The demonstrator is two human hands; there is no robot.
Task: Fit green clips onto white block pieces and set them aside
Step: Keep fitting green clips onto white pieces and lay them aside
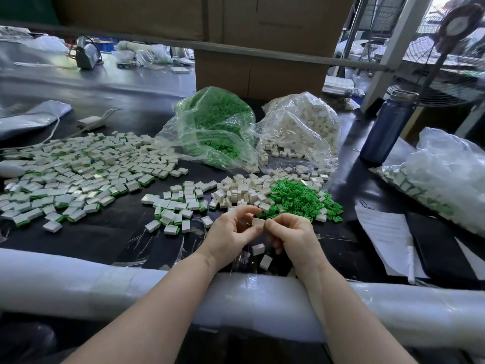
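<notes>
Dark worktable (110, 232), hands (262, 232) around white block (258, 222)

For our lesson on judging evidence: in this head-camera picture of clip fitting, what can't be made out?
- Head view: whether a green clip is on the held white block; the fingers of the left hand and right hand cover it.
- Printed paper: text too small.
- Fan: cut off by the right edge.

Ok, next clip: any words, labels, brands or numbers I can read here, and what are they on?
None can be read.
Paper sheet right of the hands: printed lines, too blurred to read.
Cardboard box behind the bags: faint marks, not readable.
Blue bottle: no label visible.
White block pinched between left hand and right hand: no marking visible.
</notes>
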